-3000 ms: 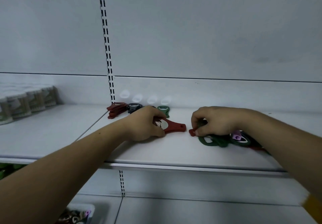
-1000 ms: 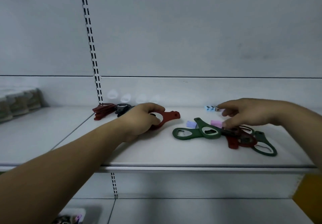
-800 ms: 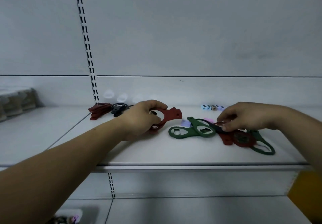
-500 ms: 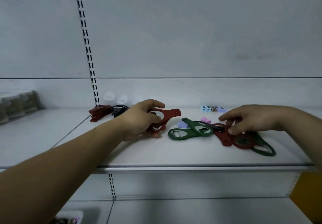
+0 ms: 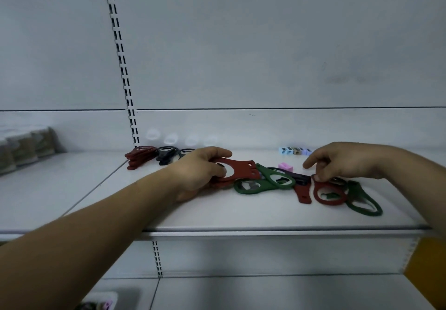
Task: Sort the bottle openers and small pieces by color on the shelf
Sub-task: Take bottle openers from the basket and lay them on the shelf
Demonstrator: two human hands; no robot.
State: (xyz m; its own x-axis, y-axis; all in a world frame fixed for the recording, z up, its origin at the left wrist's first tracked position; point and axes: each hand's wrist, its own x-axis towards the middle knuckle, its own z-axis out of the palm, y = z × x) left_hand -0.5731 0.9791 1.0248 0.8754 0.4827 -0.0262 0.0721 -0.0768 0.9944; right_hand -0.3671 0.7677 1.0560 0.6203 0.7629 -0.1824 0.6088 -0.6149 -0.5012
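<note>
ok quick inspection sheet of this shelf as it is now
surface: white shelf, openers spread across it.
job's things: red stack and black openers grouped at back left; green openers, red ring opener, pink piece mixed; small pieces row at back.
clutter: blurred containers far left.
grippers: left hand grips red openers; right hand pinches the red ring opener.
cables: nothing seen.
surroundings: slotted upright, lower shelf.
</note>
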